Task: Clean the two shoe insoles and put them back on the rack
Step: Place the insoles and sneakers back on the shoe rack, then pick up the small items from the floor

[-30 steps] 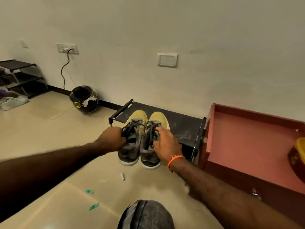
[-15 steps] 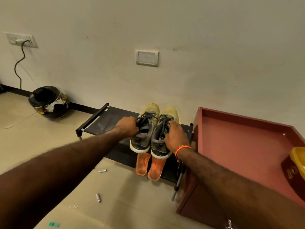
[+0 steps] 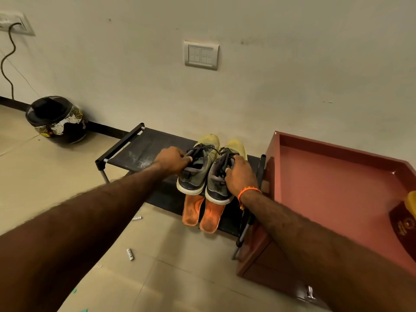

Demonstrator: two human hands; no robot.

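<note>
Floor: two small white cylinders (image 3: 130, 254) lay on the tiles in front of the rack, well apart from the shoes.

Insoles: the two orange insoles (image 3: 201, 213) lay side by side on the lower shelf of the rack (image 3: 126, 156), under the heels of the shoes, with their ends over the front edge. A second before, they were not in view.

Left hand: the left hand (image 3: 172, 160) was closed on the collar and laces of the left shoe (image 3: 198, 167), with the fingers curled in.

Right hand: the right hand (image 3: 239, 174) was closed in the same way on the right shoe (image 3: 221, 176); an orange band (image 3: 248, 192) was on that wrist.

Change: a second before, both shoes were held in the air in front of the rack. Now they were over the top shelf, toes to the wall, heels past the front edge. I could not tell if the soles already rested on the shelf.

Meaning: the insoles seemed to be back on the rack. I judged that the task was near its end, with only the release of the shoes left.

Further away: a red cabinet (image 3: 333, 181) stood just beside the rack, a helmet (image 3: 57, 119) lay on the floor near the wall, and a switch plate (image 3: 201, 54) was on the wall above.
</note>
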